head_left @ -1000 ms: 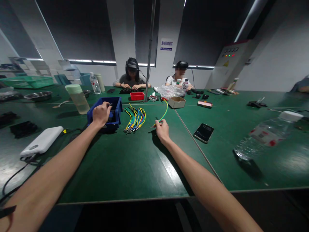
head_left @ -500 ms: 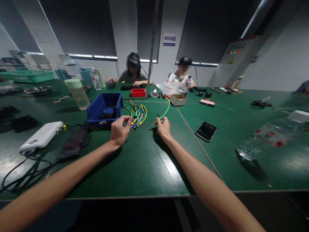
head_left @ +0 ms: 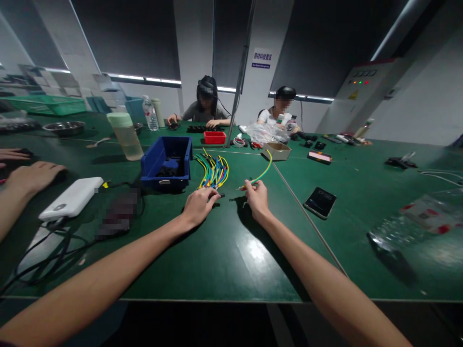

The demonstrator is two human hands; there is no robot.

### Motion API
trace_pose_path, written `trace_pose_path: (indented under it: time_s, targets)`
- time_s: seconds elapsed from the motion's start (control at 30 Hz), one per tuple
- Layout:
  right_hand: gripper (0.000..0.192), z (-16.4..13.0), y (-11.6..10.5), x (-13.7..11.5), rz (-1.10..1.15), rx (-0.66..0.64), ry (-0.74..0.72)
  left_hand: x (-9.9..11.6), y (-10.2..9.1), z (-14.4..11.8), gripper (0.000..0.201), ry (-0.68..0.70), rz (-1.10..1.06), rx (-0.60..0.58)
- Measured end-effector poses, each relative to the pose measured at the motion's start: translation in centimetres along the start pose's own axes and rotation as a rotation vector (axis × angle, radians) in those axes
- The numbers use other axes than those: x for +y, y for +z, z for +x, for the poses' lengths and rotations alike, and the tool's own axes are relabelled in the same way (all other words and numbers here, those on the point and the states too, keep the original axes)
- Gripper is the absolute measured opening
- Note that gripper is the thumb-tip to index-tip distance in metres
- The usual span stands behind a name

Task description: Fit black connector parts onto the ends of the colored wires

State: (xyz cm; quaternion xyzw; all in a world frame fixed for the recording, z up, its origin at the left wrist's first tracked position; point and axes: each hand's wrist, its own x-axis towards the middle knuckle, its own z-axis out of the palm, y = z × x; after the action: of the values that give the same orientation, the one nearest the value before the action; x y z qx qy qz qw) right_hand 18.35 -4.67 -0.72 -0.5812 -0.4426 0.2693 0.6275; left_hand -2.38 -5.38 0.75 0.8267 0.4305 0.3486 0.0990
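My right hand [head_left: 256, 198] pinches a yellow-green wire [head_left: 268, 166] near its metal-tipped end. The wire's other end curves up and away from me. My left hand [head_left: 200, 205] is closed, low over the table, with a small black piece [head_left: 222, 195] sticking out at its fingertips. Just beyond that hand lies a bundle of yellow, green and blue wires [head_left: 223, 169] with metal ends. Left of the bundle stands a blue bin [head_left: 148, 169] with black parts inside.
Left of my arm are a white power bank [head_left: 74, 197], cables and a co-worker's hand [head_left: 39, 176]. A phone [head_left: 320, 202] and a plastic bottle [head_left: 408, 221] lie to the right. Farther back are a red tray [head_left: 214, 138], a cardboard box [head_left: 280, 152] and two people.
My left hand has moved from beside the wire bundle toward me and right, the small black piece at its fingertips. The right hand still holds its wire. A co-worker's hand has appeared at left.
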Motion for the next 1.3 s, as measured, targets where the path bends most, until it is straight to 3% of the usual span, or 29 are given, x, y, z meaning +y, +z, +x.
trace_pose_path:
  time_s: [0.27,0.8,1.03,1.3]
  targets:
    - [0.036,-2.8,0.2,-0.5,0.072,-0.005,0.027,0.2,-0.2,-0.2,0.016,-0.009,-0.051,-0.015]
    - [0.035,-3.0,0.3,-1.4,0.093,-0.106,0.052,-1.2,-0.8,-0.3,0.007,0.035,-0.078,-0.026]
    - [0.031,-2.9,-0.3,-1.7,0.182,-0.171,0.056,-0.6,-0.8,-0.4,0.005,-0.066,-0.264,-0.011]
    - [0.028,-3.3,-0.6,-2.7,0.28,-0.243,0.084,-0.1,-1.2,-0.1,0.016,-0.161,-0.432,0.041]
